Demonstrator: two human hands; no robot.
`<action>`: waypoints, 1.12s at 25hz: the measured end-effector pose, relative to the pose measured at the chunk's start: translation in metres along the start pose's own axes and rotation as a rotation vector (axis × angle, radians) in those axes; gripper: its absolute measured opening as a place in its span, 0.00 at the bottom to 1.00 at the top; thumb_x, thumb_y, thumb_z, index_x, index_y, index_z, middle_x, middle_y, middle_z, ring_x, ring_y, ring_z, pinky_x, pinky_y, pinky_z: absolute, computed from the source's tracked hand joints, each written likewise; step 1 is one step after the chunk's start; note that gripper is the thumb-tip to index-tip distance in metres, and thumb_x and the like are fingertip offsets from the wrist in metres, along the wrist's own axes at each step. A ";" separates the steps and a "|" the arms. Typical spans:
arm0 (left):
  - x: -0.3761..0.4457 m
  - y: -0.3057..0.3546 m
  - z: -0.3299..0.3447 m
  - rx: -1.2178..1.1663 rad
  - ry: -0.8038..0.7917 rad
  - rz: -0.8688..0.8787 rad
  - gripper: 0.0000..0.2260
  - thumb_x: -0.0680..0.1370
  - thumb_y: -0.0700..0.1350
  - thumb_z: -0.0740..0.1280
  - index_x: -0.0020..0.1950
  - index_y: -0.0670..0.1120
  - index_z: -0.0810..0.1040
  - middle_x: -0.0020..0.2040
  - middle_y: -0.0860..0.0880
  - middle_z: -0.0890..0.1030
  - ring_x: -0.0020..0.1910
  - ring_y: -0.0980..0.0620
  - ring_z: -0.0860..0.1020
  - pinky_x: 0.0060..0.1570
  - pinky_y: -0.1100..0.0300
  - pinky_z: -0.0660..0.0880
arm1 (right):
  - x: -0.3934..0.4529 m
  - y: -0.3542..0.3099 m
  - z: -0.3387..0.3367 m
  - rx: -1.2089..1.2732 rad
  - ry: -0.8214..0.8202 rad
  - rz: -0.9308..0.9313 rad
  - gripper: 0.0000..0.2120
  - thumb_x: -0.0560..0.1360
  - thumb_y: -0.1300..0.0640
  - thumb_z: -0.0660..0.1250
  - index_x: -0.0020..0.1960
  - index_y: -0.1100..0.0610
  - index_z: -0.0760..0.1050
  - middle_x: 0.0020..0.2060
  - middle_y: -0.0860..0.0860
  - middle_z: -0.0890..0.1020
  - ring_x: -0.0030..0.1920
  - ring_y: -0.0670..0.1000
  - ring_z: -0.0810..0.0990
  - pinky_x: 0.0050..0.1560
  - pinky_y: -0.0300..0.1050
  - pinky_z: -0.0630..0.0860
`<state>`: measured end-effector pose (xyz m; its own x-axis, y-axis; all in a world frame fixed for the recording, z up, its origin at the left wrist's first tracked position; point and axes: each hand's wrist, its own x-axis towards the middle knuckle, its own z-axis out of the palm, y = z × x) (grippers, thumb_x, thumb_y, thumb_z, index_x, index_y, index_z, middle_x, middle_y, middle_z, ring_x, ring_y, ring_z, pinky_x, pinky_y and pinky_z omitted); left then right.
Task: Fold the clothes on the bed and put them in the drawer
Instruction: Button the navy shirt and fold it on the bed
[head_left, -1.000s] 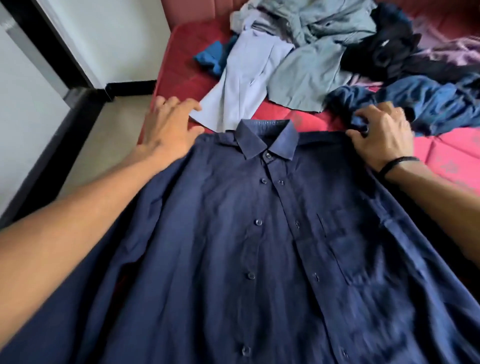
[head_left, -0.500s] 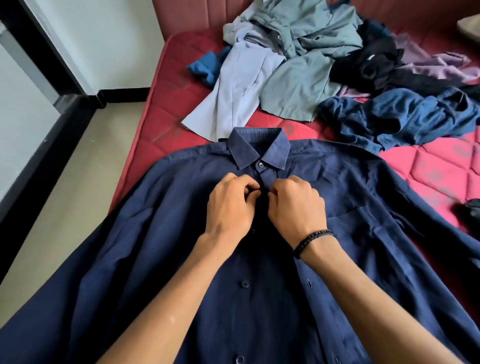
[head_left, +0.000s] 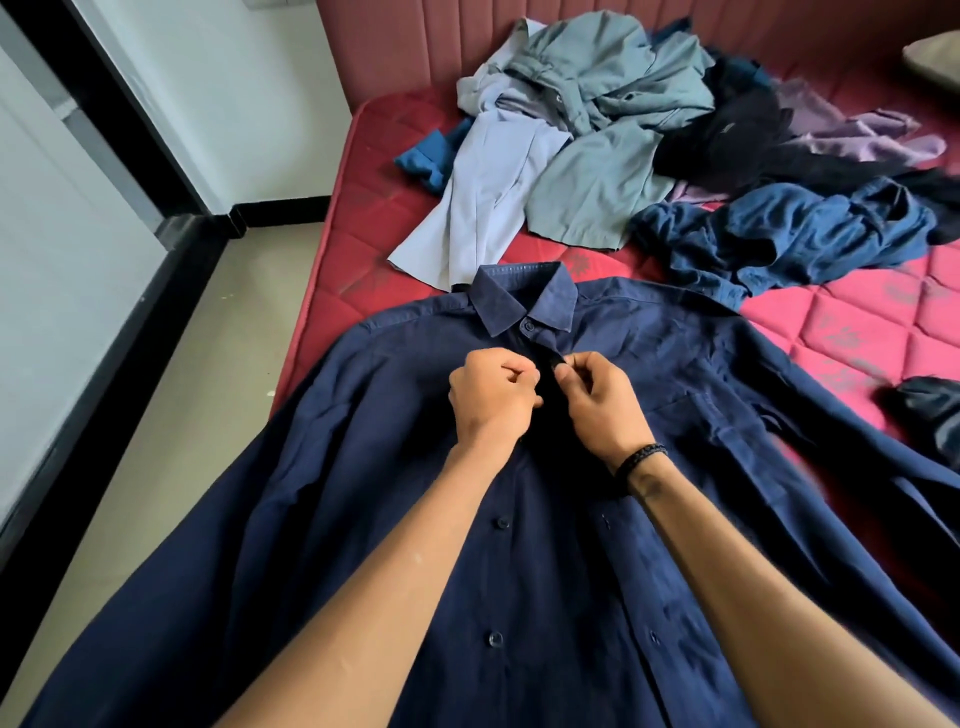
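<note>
A navy button-up shirt (head_left: 363, 467) lies front up and spread flat on the red mattress (head_left: 857, 332), collar pointing away from me. Both hands meet on its button placket just below the collar. My left hand (head_left: 493, 400) pinches the left edge of the placket. My right hand (head_left: 597, 400), a black braided band on its wrist, pinches the right edge beside a button. The top collar button is fastened. The shirt's left sleeve hangs over the mattress edge toward the floor.
Unfolded clothes are heaped at the head of the bed: a pale blue shirt (head_left: 478, 208), grey-green garments (head_left: 597, 119), black ones (head_left: 727, 140), a lilac one (head_left: 857, 140) and a blue one (head_left: 789, 239). A dark item (head_left: 930, 421) lies at right. Beige floor (head_left: 197, 374) at left.
A second ago my hands were pressing down the shirt's two shoulders. They have since come together at the placket below the collar and now pinch the fabric there.
</note>
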<state>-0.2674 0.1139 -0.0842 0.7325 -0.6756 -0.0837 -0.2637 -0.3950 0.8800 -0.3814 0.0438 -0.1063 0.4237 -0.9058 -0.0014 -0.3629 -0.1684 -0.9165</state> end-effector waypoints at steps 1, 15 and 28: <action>-0.005 0.000 0.002 -0.100 0.009 -0.064 0.06 0.76 0.40 0.73 0.40 0.50 0.85 0.34 0.53 0.85 0.32 0.58 0.85 0.43 0.54 0.85 | 0.000 0.003 0.003 -0.008 0.002 -0.009 0.04 0.82 0.56 0.66 0.51 0.56 0.77 0.40 0.46 0.81 0.38 0.42 0.77 0.44 0.40 0.74; -0.013 -0.022 0.006 -0.302 -0.049 -0.017 0.04 0.78 0.42 0.73 0.52 0.47 0.86 0.42 0.50 0.87 0.31 0.55 0.82 0.35 0.61 0.80 | 0.002 0.010 0.005 0.108 -0.046 0.004 0.04 0.81 0.60 0.69 0.50 0.57 0.83 0.40 0.47 0.85 0.41 0.42 0.82 0.46 0.36 0.77; -0.013 -0.023 0.008 -0.316 0.000 -0.069 0.11 0.80 0.52 0.70 0.43 0.47 0.86 0.37 0.49 0.87 0.35 0.52 0.86 0.43 0.52 0.84 | 0.001 0.005 0.003 0.161 -0.089 0.049 0.05 0.73 0.59 0.78 0.44 0.52 0.83 0.40 0.52 0.86 0.42 0.54 0.85 0.48 0.48 0.83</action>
<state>-0.2760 0.1266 -0.1072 0.7422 -0.6536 -0.1484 -0.0052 -0.2269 0.9739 -0.3801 0.0428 -0.1124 0.4829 -0.8724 -0.0763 -0.2506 -0.0542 -0.9666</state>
